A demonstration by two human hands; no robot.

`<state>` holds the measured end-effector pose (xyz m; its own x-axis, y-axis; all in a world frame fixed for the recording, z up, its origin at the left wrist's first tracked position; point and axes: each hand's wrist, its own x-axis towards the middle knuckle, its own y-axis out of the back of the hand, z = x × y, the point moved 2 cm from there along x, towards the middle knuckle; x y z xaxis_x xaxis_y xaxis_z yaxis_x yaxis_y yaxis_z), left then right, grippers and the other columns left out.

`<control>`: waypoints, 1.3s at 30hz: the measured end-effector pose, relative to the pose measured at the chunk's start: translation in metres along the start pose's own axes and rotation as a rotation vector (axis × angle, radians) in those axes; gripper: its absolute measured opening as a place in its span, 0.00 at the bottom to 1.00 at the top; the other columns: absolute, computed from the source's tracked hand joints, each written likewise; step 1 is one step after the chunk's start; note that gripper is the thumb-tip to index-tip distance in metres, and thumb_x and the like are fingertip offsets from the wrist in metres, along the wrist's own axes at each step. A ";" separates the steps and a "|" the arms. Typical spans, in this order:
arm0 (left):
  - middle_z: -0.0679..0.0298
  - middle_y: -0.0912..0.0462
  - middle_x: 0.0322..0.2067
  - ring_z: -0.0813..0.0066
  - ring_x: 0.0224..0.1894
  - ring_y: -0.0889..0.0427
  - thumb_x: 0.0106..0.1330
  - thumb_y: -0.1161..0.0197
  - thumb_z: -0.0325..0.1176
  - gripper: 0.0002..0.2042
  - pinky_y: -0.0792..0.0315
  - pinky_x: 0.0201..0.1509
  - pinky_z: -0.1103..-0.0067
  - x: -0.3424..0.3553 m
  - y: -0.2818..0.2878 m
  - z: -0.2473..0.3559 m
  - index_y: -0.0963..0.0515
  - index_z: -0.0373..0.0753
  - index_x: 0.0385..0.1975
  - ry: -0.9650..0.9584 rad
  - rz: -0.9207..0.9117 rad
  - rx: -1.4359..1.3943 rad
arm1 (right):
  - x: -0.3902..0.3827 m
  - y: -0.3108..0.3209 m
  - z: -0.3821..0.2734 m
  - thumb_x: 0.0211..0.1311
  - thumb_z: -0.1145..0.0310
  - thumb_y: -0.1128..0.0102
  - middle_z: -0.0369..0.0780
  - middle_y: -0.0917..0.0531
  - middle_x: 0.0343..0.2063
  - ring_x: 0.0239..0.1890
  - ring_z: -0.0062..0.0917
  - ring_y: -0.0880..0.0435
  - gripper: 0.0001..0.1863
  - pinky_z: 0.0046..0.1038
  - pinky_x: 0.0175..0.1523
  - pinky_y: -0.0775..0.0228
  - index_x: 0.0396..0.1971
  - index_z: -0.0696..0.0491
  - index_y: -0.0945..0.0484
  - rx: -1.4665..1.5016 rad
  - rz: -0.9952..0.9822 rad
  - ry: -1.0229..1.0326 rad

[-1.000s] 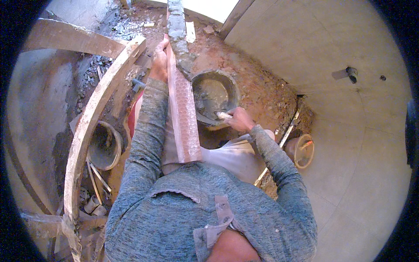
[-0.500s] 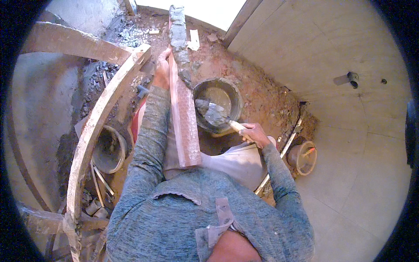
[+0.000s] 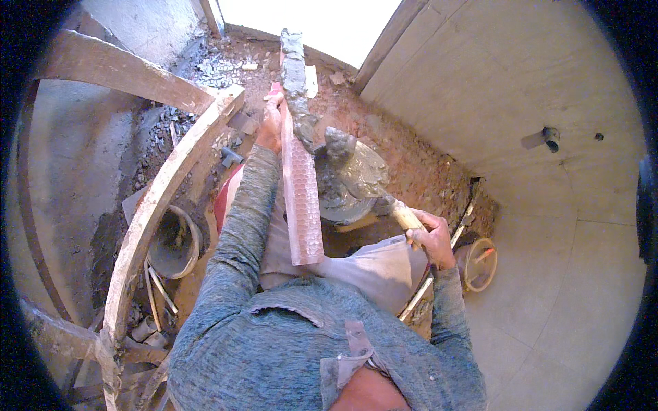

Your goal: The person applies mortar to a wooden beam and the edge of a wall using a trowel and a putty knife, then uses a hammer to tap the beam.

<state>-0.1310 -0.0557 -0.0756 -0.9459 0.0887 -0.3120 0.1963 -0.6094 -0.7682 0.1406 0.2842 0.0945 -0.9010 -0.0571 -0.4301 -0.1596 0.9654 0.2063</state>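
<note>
My left hand (image 3: 269, 122) grips a long pink strip (image 3: 303, 226) with a honeycomb-textured face, near its upper part; thick grey mortar (image 3: 294, 75) lines the strip's far end. My right hand (image 3: 432, 240) is closed on the wooden handle of a trowel (image 3: 407, 218), whose blade is heaped with wet grey mortar (image 3: 363, 171). The loaded blade is over a round bucket (image 3: 343, 212) just right of the strip and covers much of it. The strip's near end lies above my lap.
Left are a rough curved wooden frame (image 3: 164, 192), another bucket (image 3: 195, 257), sticks and a grey pipe fitting (image 3: 230, 156). Right are a large tiled wall (image 3: 562, 274), a pipe stub (image 3: 551, 140), a small tub (image 3: 479, 264) and a long pale strip (image 3: 415, 301). Dirt and rubble (image 3: 425, 157) lie ahead.
My right hand has moved right and down in view, and the trowel now shows a big heap of mortar lifted over the bucket. My left hand and the pink strip sit lower in the picture.
</note>
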 end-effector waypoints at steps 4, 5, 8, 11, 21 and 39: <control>0.71 0.24 0.26 0.76 0.27 0.23 0.72 0.46 0.44 0.12 0.27 0.32 0.79 -0.004 -0.007 -0.001 0.21 0.43 0.37 0.002 0.054 0.121 | -0.006 -0.018 -0.032 0.49 0.70 0.31 0.37 0.14 0.37 0.34 0.22 0.17 0.26 0.27 0.39 0.24 0.52 0.60 0.19 -0.126 0.059 0.096; 0.70 0.23 0.25 0.76 0.26 0.23 0.73 0.47 0.44 0.13 0.27 0.30 0.79 0.002 -0.002 -0.005 0.21 0.42 0.38 -0.041 0.040 0.157 | -0.006 -0.022 -0.036 0.49 0.71 0.31 0.38 0.14 0.37 0.36 0.24 0.16 0.26 0.28 0.42 0.24 0.52 0.59 0.19 -0.190 0.079 0.149; 0.68 0.20 0.24 0.74 0.23 0.23 0.74 0.50 0.44 0.16 0.27 0.27 0.77 0.011 0.005 -0.014 0.20 0.40 0.39 -0.274 -0.002 0.375 | -0.004 -0.039 -0.057 0.49 0.70 0.31 0.42 0.15 0.37 0.39 0.31 0.15 0.25 0.31 0.46 0.24 0.51 0.58 0.19 -0.450 0.124 0.397; 0.64 0.17 0.29 0.72 0.26 0.20 0.76 0.55 0.44 0.19 0.24 0.32 0.76 -0.010 -0.023 -0.002 0.22 0.36 0.45 -0.137 -0.077 0.212 | -0.010 -0.055 -0.071 0.47 0.72 0.32 0.45 0.18 0.35 0.38 0.34 0.17 0.25 0.32 0.45 0.25 0.49 0.60 0.19 -0.613 0.190 0.441; 0.62 0.15 0.34 0.71 0.32 0.17 0.77 0.58 0.46 0.21 0.22 0.38 0.77 -0.004 -0.026 -0.006 0.22 0.37 0.47 -0.062 -0.134 0.051 | -0.036 -0.072 -0.054 0.46 0.75 0.31 0.47 0.21 0.36 0.38 0.41 0.19 0.27 0.36 0.45 0.25 0.51 0.60 0.22 -0.808 0.255 0.557; 0.74 0.30 0.19 0.79 0.19 0.29 0.74 0.50 0.42 0.12 0.32 0.23 0.80 0.039 0.006 -0.023 0.27 0.47 0.29 -0.076 0.003 0.055 | -0.040 -0.080 0.065 0.45 0.76 0.29 0.44 0.24 0.42 0.42 0.42 0.21 0.29 0.39 0.42 0.23 0.52 0.51 0.24 -0.815 0.373 0.679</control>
<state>-0.1604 -0.0379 -0.1049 -0.9625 0.0280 -0.2699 0.1871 -0.6518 -0.7349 0.2160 0.2255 0.0384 -0.9409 -0.1662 0.2950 0.1739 0.5103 0.8422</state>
